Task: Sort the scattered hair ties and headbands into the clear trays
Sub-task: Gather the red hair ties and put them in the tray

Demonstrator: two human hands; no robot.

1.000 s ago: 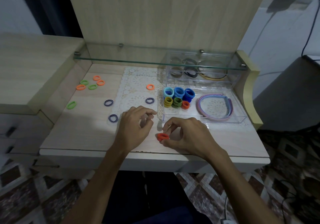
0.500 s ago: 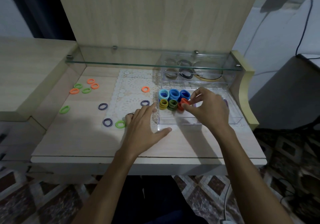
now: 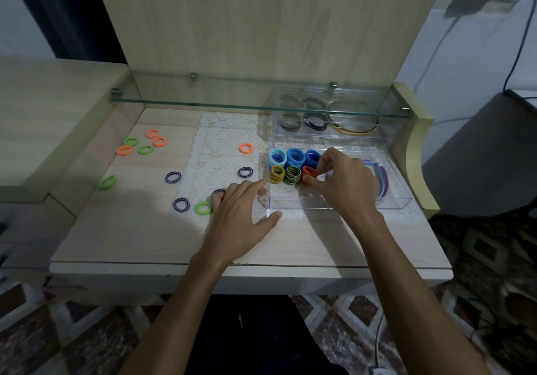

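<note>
My right hand (image 3: pixel 345 183) reaches into the near clear tray (image 3: pixel 334 204) and pinches an orange hair tie (image 3: pixel 308 172) beside upright rows of blue, yellow and green ties (image 3: pixel 293 165). Headbands (image 3: pixel 380 175) lie in the tray's right part, mostly behind my hand. My left hand (image 3: pixel 239 215) rests flat on the desk, fingers spread, its fingertips at the tray's left wall. Loose ties lie to the left: a green one (image 3: pixel 202 208), dark purple ones (image 3: pixel 181 204), and an orange and green cluster (image 3: pixel 142 143).
A second clear tray (image 3: pixel 334 136) with dark ties and a gold headband sits behind, under a glass shelf (image 3: pixel 232 104). A white lace mat (image 3: pixel 220 154) covers the desk's middle. A raised wooden side block (image 3: pixel 43 119) borders the left.
My right hand carried the orange tie from the desk's front edge into the near tray. My left hand let its fingers spread and now lies flat; a green tie shows beside it.
</note>
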